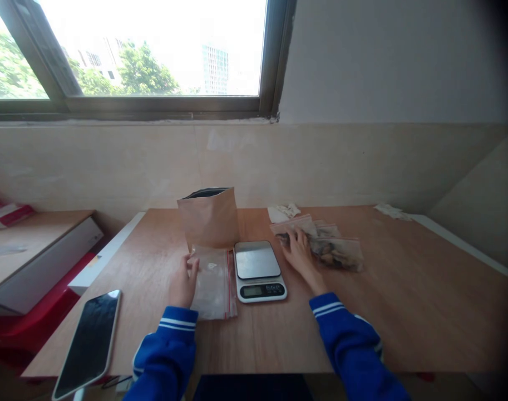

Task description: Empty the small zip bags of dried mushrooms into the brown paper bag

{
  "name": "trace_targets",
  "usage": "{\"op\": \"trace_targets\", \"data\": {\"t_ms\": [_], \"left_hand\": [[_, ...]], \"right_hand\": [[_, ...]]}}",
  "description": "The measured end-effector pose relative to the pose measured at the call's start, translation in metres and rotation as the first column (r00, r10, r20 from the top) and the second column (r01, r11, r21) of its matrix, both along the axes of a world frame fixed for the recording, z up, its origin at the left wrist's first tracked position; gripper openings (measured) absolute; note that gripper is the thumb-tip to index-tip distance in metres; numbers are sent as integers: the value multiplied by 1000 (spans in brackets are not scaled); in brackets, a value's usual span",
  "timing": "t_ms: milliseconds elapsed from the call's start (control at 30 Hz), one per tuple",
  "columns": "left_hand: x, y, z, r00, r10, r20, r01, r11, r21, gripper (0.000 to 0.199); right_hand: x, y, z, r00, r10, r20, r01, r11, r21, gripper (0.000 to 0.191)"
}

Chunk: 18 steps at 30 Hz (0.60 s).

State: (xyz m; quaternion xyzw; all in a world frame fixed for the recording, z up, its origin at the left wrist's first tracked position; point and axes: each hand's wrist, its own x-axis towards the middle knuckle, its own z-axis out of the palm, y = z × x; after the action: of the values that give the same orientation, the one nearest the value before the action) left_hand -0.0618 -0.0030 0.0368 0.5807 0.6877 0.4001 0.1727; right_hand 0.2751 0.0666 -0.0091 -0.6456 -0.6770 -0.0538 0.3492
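My left hand [185, 281] is at the left edge of a stack of clear zip bags [212, 287] with red seal strips; its fingers are curled onto the upper left corner. Against the stack's right side stands a white kitchen scale [257, 270] with a bare metal plate. My right hand [300, 253] lies over a filled zip bag [301, 224] right of the scale, fingers apart on its surface. Beside it, another zip bag [337, 253] holds dark brownish dried pieces. Behind the clear bags, a brown paper pouch [210, 220] stands upright with its top open.
A phone [89, 337] lies at the table's left front edge. Crumpled white tissue [284, 213] is at the back, and another white piece [392, 211] lies at the far right. A wall with a window [166, 55] rises behind the table. A red stool [40, 317] stands at the left.
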Motion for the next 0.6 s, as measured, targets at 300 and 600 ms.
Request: {"op": "trace_targets", "data": {"t_ms": [300, 600], "left_hand": [[14, -22, 2, 883, 139, -449, 19, 944, 330, 45], [29, -23, -59, 752, -266, -604, 279, 957, -74, 48]], "right_hand": [[16, 16, -22, 979, -103, 178, 112, 993, -43, 36], [0, -43, 25, 971, -69, -229, 140, 940, 312, 33]]}}
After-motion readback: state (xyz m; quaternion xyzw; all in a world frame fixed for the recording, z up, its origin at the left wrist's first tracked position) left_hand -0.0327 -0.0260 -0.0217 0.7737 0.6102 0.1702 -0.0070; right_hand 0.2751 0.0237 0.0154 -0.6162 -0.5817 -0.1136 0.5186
